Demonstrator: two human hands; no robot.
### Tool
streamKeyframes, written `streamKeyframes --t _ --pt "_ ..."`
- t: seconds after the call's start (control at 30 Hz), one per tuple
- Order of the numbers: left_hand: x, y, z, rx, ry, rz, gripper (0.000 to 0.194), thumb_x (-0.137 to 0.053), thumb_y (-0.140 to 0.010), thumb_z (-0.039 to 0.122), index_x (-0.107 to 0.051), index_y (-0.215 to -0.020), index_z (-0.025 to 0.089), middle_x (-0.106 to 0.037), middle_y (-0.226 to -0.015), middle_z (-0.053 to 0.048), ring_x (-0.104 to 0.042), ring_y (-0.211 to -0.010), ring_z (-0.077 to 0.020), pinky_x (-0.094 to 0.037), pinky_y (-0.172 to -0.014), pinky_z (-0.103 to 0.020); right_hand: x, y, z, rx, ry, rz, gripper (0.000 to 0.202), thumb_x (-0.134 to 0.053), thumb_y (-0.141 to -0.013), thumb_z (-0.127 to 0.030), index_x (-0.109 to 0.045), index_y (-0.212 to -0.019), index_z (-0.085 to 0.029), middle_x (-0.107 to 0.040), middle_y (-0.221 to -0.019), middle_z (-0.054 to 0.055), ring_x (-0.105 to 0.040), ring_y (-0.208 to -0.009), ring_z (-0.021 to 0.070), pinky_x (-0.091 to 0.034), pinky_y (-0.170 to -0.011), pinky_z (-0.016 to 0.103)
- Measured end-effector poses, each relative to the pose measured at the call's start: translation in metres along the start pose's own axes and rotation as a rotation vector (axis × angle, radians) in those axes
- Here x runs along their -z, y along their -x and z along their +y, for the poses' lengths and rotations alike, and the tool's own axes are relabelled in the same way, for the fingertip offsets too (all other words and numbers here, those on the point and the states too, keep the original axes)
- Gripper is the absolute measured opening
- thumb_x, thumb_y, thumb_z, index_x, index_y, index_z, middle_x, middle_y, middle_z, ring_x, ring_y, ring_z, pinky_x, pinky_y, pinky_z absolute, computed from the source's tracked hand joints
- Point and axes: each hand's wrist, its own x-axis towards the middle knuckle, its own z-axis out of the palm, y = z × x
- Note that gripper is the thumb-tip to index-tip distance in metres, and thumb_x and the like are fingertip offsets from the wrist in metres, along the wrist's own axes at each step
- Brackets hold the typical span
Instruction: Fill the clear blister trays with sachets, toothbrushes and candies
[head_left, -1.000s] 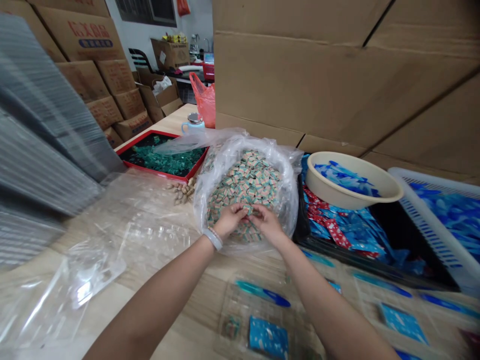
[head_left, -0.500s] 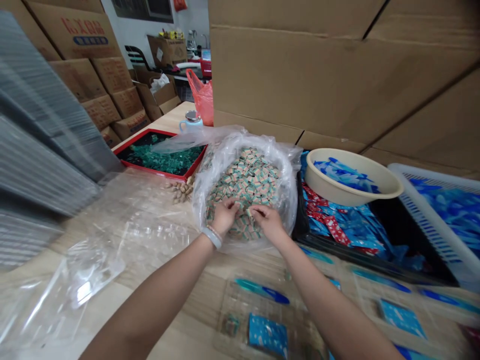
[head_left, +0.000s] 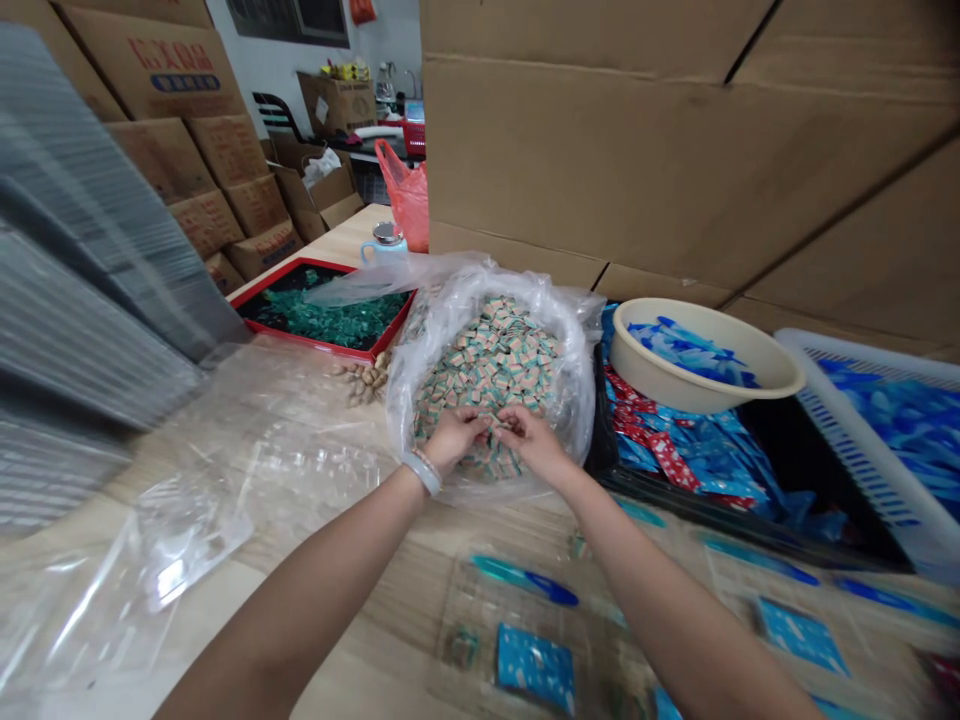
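Note:
A clear plastic bag [head_left: 409, 375] stands with its mouth rolled open, filled with small tan-and-green square pieces [head_left: 499, 345]. Over the near part of the heap, my left hand [head_left: 452, 437] and my right hand [head_left: 534, 442] meet fingertip to fingertip. Both are closed in a pinch around what looks like one of these small pieces, mostly covered by the fingers. My left wrist wears a pale band. In front of the bag lie clear plastic packs, one holding a blue-and-teal pen-shaped item [head_left: 525, 580] and a blue printed packet [head_left: 535, 668].
Left of the bag are a red-rimmed tray [head_left: 311, 347] of green pieces, peanuts [head_left: 366, 380] and clear plastic sheets [head_left: 300, 440]. To the right stand a cream basin [head_left: 675, 390], a black tray [head_left: 817, 530] of packets and a white basket [head_left: 862, 440]. Cardboard boxes [head_left: 637, 160] rise behind.
My hands have come together; a gap stood between them before. The fingertips now meet above the heap, and the right hand has shifted slightly left.

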Motion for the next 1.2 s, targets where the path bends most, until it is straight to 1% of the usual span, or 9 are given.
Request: streamKeyframes --t 0.17,0.27,0.37,0.53,0.6,0.7,0.8,1.0,1.2 --pt "0.000 -0.002 0.014 -0.143 -0.041 0.249 0.009 -0.052 -0.069 0.014 -0.054 -0.061 0.013 -0.046 -0.047 0.005 -0.042 -0.044 -0.0060 -0.034 -0.044 -0.016 0.000 0.004 0.008 -0.117 0.195 0.084 0.005 -0.049 -0.065 -0.022 -0.051 -0.062 -0.019 -0.050 -0.055 -0.002 -0.047 -0.054 0.0127 -0.036 -0.055 0.025" --pt "0.003 0.001 0.021 -0.018 0.038 0.169 0.007 -0.052 -0.069 0.011 -0.054 -0.062 0.013 -0.049 -0.049 0.004 -0.046 -0.045 -0.0069 -0.037 -0.046 -0.018 0.002 0.003 0.004 -0.094 0.154 0.118 0.016 -0.045 -0.071 -0.027 -0.058 -0.075 -0.018 -0.059 -0.068 0.002 -0.052 -0.064 0.0150 -0.040 -0.062 0.028" --pt "-0.001 0.006 0.020 0.116 0.220 0.077 0.007 -0.053 -0.069 0.010 -0.054 -0.062 0.012 -0.053 -0.052 0.002 -0.049 -0.047 -0.0077 -0.041 -0.051 -0.020 0.003 -0.001 -0.008 0.044 0.196 0.158 0.022 -0.045 -0.074 -0.027 -0.061 -0.085 -0.018 -0.061 -0.081 0.005 -0.054 -0.077 0.0169 -0.041 -0.071 0.030" --pt "-0.012 0.014 0.012 0.117 0.432 -0.012 0.005 -0.057 -0.068 0.011 -0.054 -0.065 0.012 -0.057 -0.062 0.000 -0.053 -0.057 -0.0081 -0.045 -0.063 -0.023 0.000 0.005 -0.025 0.178 0.342 0.202 0.021 -0.045 -0.074 -0.020 -0.062 -0.085 -0.016 -0.059 -0.080 0.007 -0.052 -0.078 0.0180 -0.041 -0.072 0.030" --pt "-0.014 0.016 0.009 0.051 0.405 -0.046 0.002 -0.056 -0.069 0.011 -0.056 -0.070 0.013 -0.059 -0.066 0.000 -0.055 -0.063 -0.0092 -0.045 -0.068 -0.024 -0.001 0.011 -0.026 0.170 0.348 0.224 0.020 -0.046 -0.073 -0.019 -0.059 -0.088 -0.016 -0.057 -0.080 0.007 -0.052 -0.075 0.0171 -0.042 -0.069 0.029" --pt "-0.014 0.019 0.004 -0.057 0.261 -0.071 0.015 -0.052 -0.070 0.009 -0.060 -0.081 0.014 -0.063 -0.076 -0.001 -0.057 -0.073 -0.0111 -0.044 -0.075 -0.026 -0.001 0.017 -0.024 0.139 0.328 0.214 0.021 -0.048 -0.071 -0.018 -0.056 -0.090 -0.015 -0.054 -0.078 0.005 -0.051 -0.069 0.0153 -0.043 -0.063 0.027" --pt "-0.014 0.020 -0.002 -0.130 0.056 0.007 0.026 -0.049 -0.069 0.006 -0.062 -0.089 0.016 -0.064 -0.088 -0.002 -0.057 -0.082 -0.0130 -0.042 -0.080 -0.027 -0.002 0.022 -0.021 0.158 0.385 0.200 0.019 -0.046 -0.070 -0.013 -0.055 -0.087 -0.015 -0.052 -0.076 0.005 -0.050 -0.069 0.0158 -0.043 -0.064 0.028" --pt "-0.018 0.018 -0.015 -0.080 0.006 0.091 0.028 -0.046 -0.072 0.013 -0.062 -0.096 0.013 -0.065 -0.089 -0.005 -0.057 -0.080 -0.0146 -0.045 -0.074 -0.027 -0.006 0.027 -0.015 0.201 0.489 0.159 0.022 -0.042 -0.068 -0.008 -0.052 -0.087 -0.016 -0.051 -0.081 0.007 -0.049 -0.077 0.0182 -0.042 -0.069 0.031" --pt "-0.026 0.019 -0.010 -0.105 -0.002 0.081 0.040 -0.047 -0.068 0.007 -0.056 -0.106 0.014 -0.063 -0.099 -0.006 -0.056 -0.091 -0.0156 -0.042 -0.084 -0.029 -0.006 0.030 -0.010 0.246 0.471 0.085 0.028 -0.042 -0.066 -0.004 -0.054 -0.088 -0.017 -0.052 -0.086 0.007 -0.048 -0.084 0.0183 -0.042 -0.075 0.031"
